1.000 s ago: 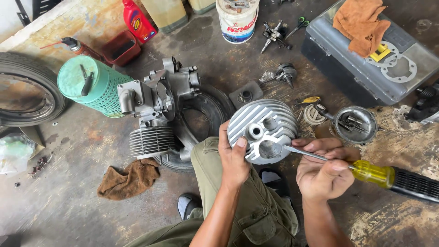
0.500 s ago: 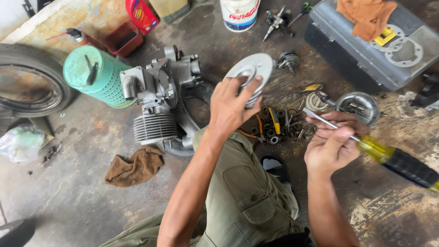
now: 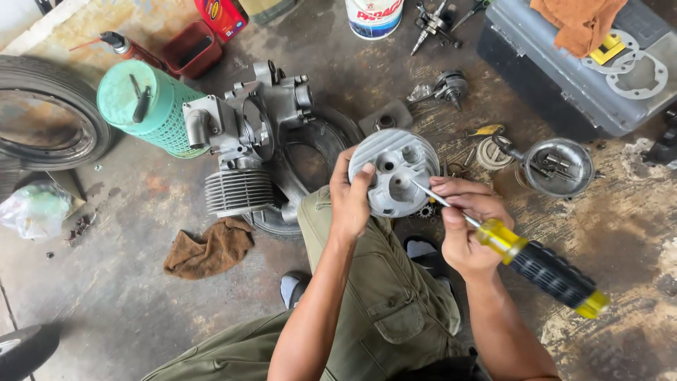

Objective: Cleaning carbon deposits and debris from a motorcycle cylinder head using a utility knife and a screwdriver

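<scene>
Half a second ago the left hand held the round metal cylinder head up and away with its flat back showing, and the screwdriver waited off to the side; now the cylinder head has come back close, turned so its hollow side faces up, and the screwdriver tip is on it

The cylinder head sits just above the person's knee, in the air, not on the floor. The left hand grips its left rim, thumb on the front and fingers curled round the back, so the part stays steady and the hollow side can be seen well. The left wrist is bent a bit and the arm comes up from below

The right hand is closed round the screwdriver near the yellow part of the handle, with the fingers pinching the thin metal shaft. Holding it that low likely helps to steer the tip into a small spot. The black end of the handle sticks out to the right, away from the cylinder head

Left of the cylinder head, an engine block lies on the floor
</scene>
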